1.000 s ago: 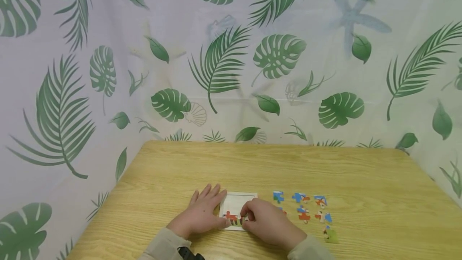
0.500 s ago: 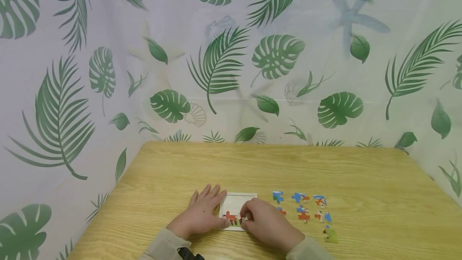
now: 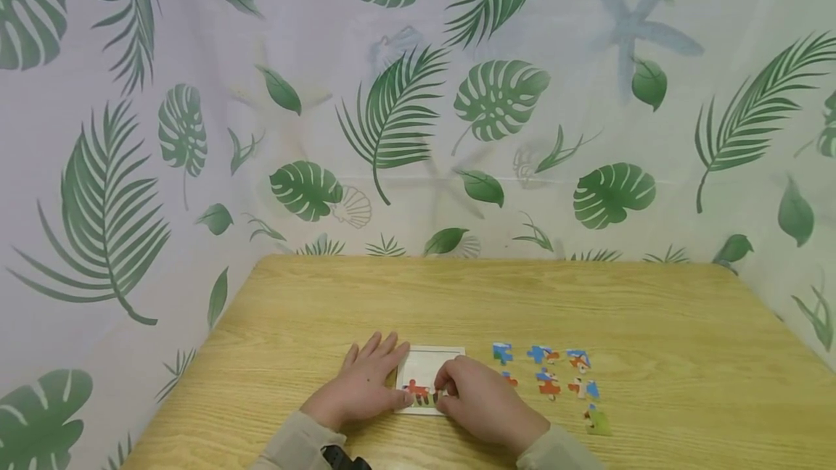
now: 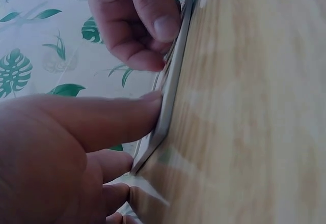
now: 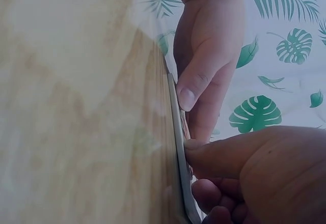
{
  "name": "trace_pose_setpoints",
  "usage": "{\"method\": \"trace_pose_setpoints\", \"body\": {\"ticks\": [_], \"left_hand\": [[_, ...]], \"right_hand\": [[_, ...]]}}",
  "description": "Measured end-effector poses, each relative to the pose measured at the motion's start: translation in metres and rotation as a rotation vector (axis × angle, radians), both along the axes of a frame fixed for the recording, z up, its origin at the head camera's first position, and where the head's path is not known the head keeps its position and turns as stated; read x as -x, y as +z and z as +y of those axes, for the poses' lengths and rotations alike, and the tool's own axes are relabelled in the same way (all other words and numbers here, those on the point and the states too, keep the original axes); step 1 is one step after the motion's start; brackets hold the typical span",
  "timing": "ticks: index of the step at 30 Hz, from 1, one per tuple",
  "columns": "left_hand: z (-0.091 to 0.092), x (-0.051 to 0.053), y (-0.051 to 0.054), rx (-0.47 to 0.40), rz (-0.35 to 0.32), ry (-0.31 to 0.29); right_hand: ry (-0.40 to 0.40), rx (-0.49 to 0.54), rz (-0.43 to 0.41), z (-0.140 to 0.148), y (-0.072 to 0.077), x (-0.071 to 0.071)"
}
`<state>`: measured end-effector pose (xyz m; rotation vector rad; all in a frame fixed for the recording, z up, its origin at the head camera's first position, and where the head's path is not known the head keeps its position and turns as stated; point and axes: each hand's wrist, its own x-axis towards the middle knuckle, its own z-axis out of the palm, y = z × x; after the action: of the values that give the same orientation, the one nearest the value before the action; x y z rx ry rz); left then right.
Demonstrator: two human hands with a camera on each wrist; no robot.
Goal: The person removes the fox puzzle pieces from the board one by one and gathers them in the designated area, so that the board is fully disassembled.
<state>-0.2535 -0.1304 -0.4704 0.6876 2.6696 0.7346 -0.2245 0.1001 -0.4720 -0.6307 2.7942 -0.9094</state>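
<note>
A white puzzle tray (image 3: 427, 363) lies flat on the table, with red, dark and green jigsaw pieces (image 3: 416, 391) along its near edge. My left hand (image 3: 366, 384) rests at the tray's left side, fingers straight and spread, its thumb on the near left corner. Curled over the tray's right part, my right hand (image 3: 482, 403) pinches a jigsaw piece (image 3: 435, 397) between thumb and index finger, low in the tray. The fingers cover most of that piece. In the left wrist view the tray's edge (image 4: 174, 76) shows side-on, thumbs of both hands close to it.
Right of the tray lie several loose jigsaw pieces, among them a blue and green one (image 3: 502, 352), a red and blue one (image 3: 548, 384) and a green one (image 3: 597, 421). Behind the wooden table (image 3: 496, 296) hangs a leaf-patterned cloth (image 3: 418, 223).
Both hands keep nearly the same place and pose at the tray. The head view has shifted very slightly. The loose pieces lie as before.
</note>
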Motion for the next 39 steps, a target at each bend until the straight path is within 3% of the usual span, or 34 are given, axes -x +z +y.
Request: {"method": "trace_pose_setpoints", "body": {"ticks": [12, 19, 27, 33, 39], "left_hand": [[-0.002, 0.001, 0.0, 0.001, -0.01, -0.008], [0.0, 0.0, -0.001, 0.007, 0.005, 0.002], [-0.002, 0.001, -0.002, 0.0, -0.003, 0.005], [-0.005, 0.002, -0.002, 0.002, 0.004, -0.013], [-0.005, 0.004, -0.004, 0.007, -0.003, -0.021]], "right_hand": [[0.016, 0.001, 0.046, -0.002, 0.0, -0.001], [-0.048, -0.023, 0.063, -0.006, -0.002, -0.002], [-0.07, 0.069, 0.031, -0.006, -0.003, -0.002], [-0.064, 0.155, -0.043, 0.0, 0.003, 0.001], [-0.081, 0.147, -0.059, 0.015, 0.01, 0.005]]}}
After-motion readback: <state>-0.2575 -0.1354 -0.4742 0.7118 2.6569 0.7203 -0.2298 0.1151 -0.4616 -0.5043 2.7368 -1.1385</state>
